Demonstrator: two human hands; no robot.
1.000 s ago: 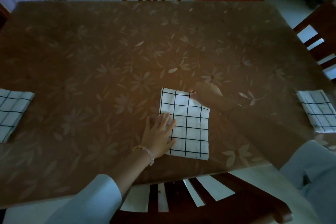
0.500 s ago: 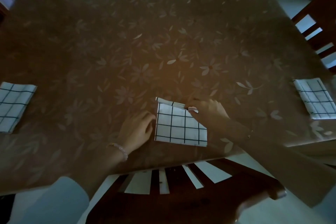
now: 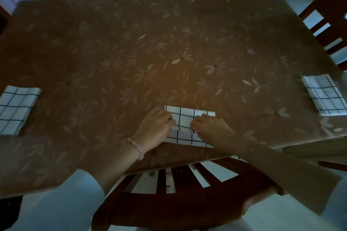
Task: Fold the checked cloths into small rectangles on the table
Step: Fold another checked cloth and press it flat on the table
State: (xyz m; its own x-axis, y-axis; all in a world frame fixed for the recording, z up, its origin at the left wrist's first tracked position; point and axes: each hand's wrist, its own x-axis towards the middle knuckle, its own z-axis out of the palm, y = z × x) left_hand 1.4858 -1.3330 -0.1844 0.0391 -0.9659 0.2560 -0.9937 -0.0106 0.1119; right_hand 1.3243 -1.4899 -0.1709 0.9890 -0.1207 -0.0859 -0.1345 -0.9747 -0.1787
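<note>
**Q:** Where is the work piece?
**A:** The middle checked cloth (image 3: 185, 118) lies on the desk (image 3: 169, 43) at its near edge. Its long axis runs left to right, parallel to that edge.

**Q:** What is the state of each grip?
**A:** Left grip (image 3: 155, 129): fingers curled onto the left end of the upper flap. Right grip (image 3: 208, 127): fingertips curled narrow on the flap's free edge, right of centre. Both hold the cloth; neither is wide.

**Q:** Which relation governs the coming move?
**A:** The flap's free edge runs between the two grips. A strip of the lower layer (image 3: 184, 139) shows uncovered on its near side. By this reading, the flap must travel toward the near edge, square to the long axis, until the edges meet. Both grips are equally close.

**Q:** What cannot be confirmed?
**A:** Both thumbs are hidden. The near-left corner sits under the left grip, and the near-right corner under the right wrist. The light is dim, so the layer count cannot be told. The left folded cloth (image 3: 15, 108) is cut off by the frame. The right folded cloth (image 3: 324, 95) lies well apart.
</note>
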